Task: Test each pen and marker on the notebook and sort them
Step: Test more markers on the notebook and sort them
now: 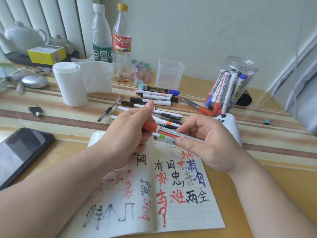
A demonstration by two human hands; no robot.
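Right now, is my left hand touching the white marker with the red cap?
Touching. The head view shows the left hand gripping the red cap end of the white marker, while the right hand pinches its barrel.

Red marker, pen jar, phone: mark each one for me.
Red marker (pixel 167 133), head view, on the white barrel beside the red cap.
Pen jar (pixel 245 66), head view, on the clear upper wall.
Phone (pixel 22 153), head view, on the dark screen.
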